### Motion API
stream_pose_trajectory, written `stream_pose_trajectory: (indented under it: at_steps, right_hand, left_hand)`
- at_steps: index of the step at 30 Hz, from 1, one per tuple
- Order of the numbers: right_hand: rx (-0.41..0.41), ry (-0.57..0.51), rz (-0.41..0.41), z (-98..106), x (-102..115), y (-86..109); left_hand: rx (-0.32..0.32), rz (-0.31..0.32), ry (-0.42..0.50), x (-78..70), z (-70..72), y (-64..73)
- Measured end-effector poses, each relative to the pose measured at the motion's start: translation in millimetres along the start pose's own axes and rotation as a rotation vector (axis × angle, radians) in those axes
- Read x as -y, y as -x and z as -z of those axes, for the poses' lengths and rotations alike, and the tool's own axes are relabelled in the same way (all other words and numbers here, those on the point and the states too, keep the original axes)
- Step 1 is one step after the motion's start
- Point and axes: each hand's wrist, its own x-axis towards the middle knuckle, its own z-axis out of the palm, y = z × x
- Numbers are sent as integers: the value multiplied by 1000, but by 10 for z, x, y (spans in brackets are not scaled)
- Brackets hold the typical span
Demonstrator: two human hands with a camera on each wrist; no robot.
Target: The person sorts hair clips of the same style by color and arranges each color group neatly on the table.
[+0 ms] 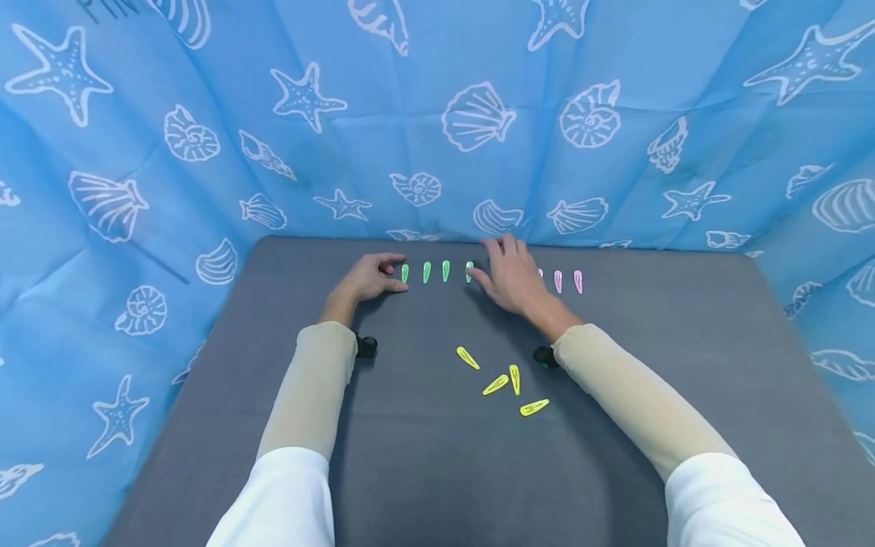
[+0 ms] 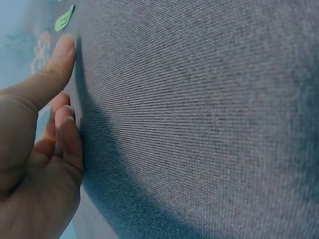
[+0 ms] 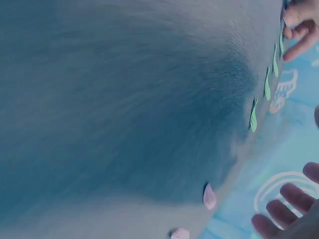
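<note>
A row of several green snap hair clips [image 1: 427, 273] lies near the table's far edge. My left hand [image 1: 369, 278] is at the row's left end, thumb and index finger spread around the leftmost green clip [image 1: 405, 273]. In the left wrist view its thumb tip is close to a green clip [image 2: 64, 20], the other fingers loosely bent. My right hand [image 1: 511, 277] hovers at the row's right end, fingers spread, thumb overlapping the rightmost green clip [image 1: 469, 268] in the head view. Beyond that hand lie pink hair clips [image 1: 578, 282], one partly hidden behind it.
Several yellow hair clips [image 1: 515, 380] lie scattered at mid-table, between the forearms. The grey table [image 1: 437, 471] ends at a blue curtain [image 1: 410, 114] printed with shells and starfish. Dark wrist devices [image 1: 367, 347] sit below both wrists.
</note>
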Motion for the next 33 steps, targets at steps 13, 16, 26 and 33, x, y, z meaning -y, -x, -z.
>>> stream_pose_trajectory:
  at_steps: [13,16,26,33]
  right_hand:
    - [97,136,119,129,-408,958]
    - [108,120,134,159,-452,1216]
    - [149,-30,117,297,-351,1871]
    - [137,-134,117,299,-307,2086]
  left_hand:
    - [-160,-78,-209,-190,-35,260]
    - [-193,-108,-282,-322,-121,390]
    - [-98,-202,-245,-686,-608,941]
    - [-26,-119,-119,-805,-917,1145]
